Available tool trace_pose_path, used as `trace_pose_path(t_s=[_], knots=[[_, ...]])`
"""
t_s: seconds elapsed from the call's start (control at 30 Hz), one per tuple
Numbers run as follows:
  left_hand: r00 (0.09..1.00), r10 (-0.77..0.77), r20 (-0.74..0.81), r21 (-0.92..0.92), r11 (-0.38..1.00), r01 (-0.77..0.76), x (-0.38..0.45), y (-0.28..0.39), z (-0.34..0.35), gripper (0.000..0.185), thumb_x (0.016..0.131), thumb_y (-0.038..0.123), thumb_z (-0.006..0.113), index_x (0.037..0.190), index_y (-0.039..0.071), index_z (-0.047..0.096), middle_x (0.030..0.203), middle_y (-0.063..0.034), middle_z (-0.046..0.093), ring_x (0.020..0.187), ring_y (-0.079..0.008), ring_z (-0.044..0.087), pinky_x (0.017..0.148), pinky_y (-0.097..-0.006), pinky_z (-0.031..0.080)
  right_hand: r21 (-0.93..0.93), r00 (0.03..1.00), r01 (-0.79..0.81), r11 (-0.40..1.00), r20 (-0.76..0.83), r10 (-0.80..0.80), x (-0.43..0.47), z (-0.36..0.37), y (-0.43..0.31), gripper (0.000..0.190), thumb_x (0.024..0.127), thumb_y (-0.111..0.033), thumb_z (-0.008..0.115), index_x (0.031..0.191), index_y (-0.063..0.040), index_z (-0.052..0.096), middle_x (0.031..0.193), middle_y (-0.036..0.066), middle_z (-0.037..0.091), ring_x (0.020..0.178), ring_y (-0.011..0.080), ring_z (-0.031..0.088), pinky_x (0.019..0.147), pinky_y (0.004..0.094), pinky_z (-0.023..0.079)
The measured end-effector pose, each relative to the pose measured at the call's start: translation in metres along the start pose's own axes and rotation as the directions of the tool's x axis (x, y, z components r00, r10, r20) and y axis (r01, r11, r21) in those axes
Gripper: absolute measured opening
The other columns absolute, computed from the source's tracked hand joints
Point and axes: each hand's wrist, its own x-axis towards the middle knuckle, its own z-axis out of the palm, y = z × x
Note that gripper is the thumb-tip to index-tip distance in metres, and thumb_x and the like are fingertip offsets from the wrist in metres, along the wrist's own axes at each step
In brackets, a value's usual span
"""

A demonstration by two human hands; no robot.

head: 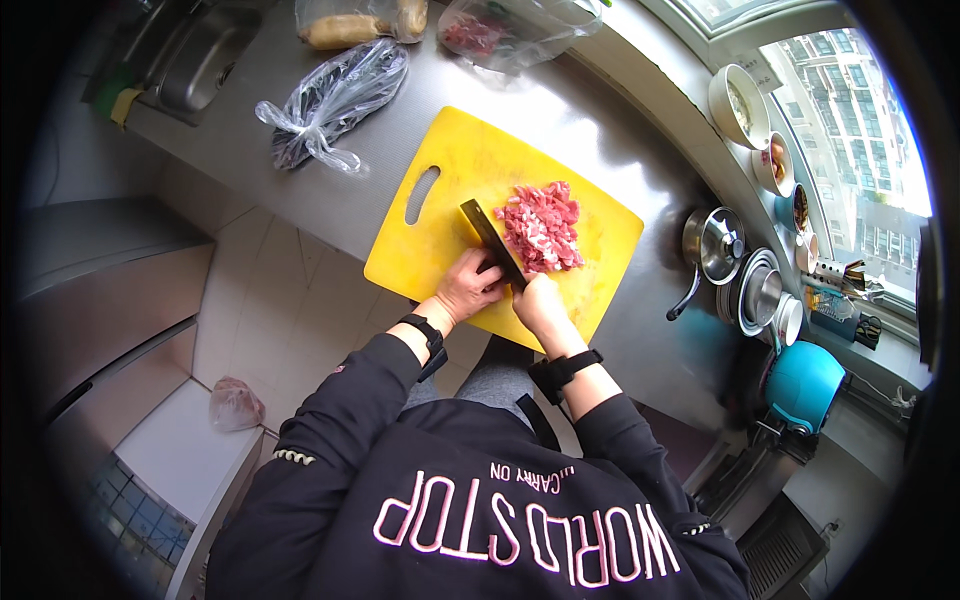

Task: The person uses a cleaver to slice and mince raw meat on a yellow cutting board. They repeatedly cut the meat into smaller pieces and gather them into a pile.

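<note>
My right hand [541, 304] grips the handle of a cleaver [489, 238], a broad dark-edged kitchen knife standing on its edge over a yellow plastic cutting board [439, 247]. Just right of the blade lies a heap of diced raw meat [544, 225], pink with pale fatty bits. My left hand [472, 283] is on the blade's other side, low on the board, its fingers curled close to the cleaver. Whether anything sits under those fingertips is hidden. An oval handle slot [423, 195] pierces the board's left side.
On the metal counter [247, 161] beyond the board lie a knotted plastic bag [337, 105] and a bag with red contents [480, 37]. A lidded saucepan [709, 247] and stacked bowls [750, 292] stand right. Several bowls line the windowsill, including a large one [739, 106]. A sink [202, 64] is far left.
</note>
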Motion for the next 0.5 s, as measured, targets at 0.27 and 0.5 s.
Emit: trace_pose_path(t_s=[0.27,0.5], knots=[[0.984,0.149,-0.101,0.004,0.989,-0.149,-0.009,0.002,-0.009,0.035,0.071,0.003,0.080,0.105,0.008,0.071,0.110,-0.0129,0.064,0.102,-0.0354,0.063,0.091,-0.0452,0.054,-0.111,0.996,-0.080,0.991,0.037,0.085,-0.049,-0.040,-0.009,0.027,0.093,-0.020,0.068,0.098,0.006,0.072,0.085,0.031,0.071,0.086,0.0478,0.071,0.080,0.0524,0.058],[0.994,0.099,-0.035,0.038,0.994,-0.098,-0.013,-0.004,-0.001,0.035,0.070,0.010,0.079,0.104,0.012,0.072,0.114,-0.0131,0.063,0.107,-0.0354,0.062,0.093,-0.0427,0.055,-0.200,0.960,-0.142,0.970,0.212,0.184,-0.065,-0.062,0.003,0.024,0.090,-0.018,0.068,0.095,0.006,0.072,0.087,0.031,0.071,0.086,0.0480,0.071,0.081,0.0533,0.058]])
